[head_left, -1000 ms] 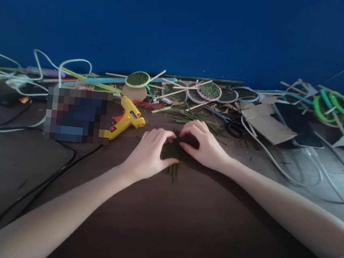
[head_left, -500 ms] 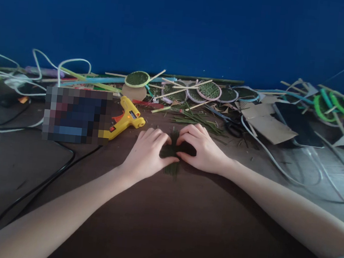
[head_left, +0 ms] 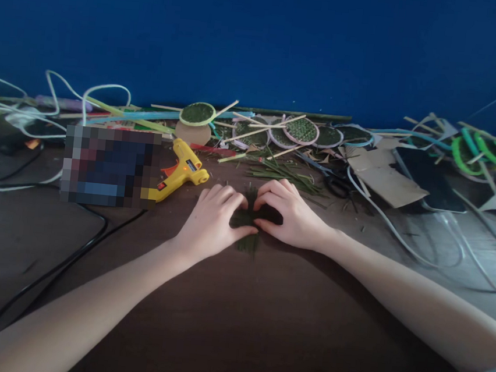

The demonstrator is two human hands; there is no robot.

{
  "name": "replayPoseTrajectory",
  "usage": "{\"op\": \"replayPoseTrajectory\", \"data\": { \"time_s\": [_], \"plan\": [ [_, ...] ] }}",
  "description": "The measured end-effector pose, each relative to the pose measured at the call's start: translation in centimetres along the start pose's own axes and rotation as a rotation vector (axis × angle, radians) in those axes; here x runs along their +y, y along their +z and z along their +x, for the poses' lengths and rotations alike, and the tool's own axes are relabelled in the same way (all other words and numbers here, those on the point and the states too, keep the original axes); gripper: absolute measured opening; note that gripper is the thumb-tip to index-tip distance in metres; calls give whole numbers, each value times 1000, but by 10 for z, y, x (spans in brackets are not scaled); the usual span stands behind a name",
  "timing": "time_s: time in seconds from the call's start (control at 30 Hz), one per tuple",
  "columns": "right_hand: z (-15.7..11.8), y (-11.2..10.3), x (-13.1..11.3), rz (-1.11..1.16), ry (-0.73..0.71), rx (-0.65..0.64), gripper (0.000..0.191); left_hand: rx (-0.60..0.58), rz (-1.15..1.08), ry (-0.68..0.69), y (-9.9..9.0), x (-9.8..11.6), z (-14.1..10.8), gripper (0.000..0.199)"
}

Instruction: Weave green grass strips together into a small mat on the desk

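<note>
Crowding edges of green strips [head_left: 247, 245], hands [head_left: 213, 218] [head_left: 293, 216]

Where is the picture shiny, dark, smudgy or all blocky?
Head view: glare pales the table at right; head view: shadow darkens it below the right arm; head view: the central green strips look dim, smudgy; head view: big squares hide something by the yellow glue gun.

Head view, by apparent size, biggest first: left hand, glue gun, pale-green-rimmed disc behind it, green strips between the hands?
1. Left hand
2. Glue gun
3. Disc

Unranked: green strips, too dark and partly hidden to judge.
</note>
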State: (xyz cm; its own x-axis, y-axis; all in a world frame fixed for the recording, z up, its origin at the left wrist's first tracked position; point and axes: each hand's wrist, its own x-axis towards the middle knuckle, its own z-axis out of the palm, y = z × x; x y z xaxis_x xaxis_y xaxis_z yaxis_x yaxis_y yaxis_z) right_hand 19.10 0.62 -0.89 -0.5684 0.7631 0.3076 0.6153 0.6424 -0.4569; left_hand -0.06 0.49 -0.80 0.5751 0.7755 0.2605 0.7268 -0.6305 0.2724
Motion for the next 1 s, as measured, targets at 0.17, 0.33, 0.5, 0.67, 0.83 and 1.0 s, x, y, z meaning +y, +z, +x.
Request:
{"op": "replayPoseTrajectory", "data": {
  "time_s": [0.17,0.33,0.5,0.67,0.83,1.0],
  "plan": [
    [0,-2,0,25,6,7,9,-2,-28,-12,0,1,0,33],
    [2,-8,7,86,141,292,11,13,-179,-93,-6,1,0,5],
    [2,-15,27,-47,359,418,15,57,-188,-136,-9,0,0,14],
    [-2,-13,46,-257,433,385,15,53,-87,-127,-5,0,0,11],
    [-2,-12,51,-327,425,338,6,9,-1,-66,-5,2,0,9],
    [0,-14,53,-228,421,363,2,-41,1,-6,-5,1,-1,9]
  ]
}}
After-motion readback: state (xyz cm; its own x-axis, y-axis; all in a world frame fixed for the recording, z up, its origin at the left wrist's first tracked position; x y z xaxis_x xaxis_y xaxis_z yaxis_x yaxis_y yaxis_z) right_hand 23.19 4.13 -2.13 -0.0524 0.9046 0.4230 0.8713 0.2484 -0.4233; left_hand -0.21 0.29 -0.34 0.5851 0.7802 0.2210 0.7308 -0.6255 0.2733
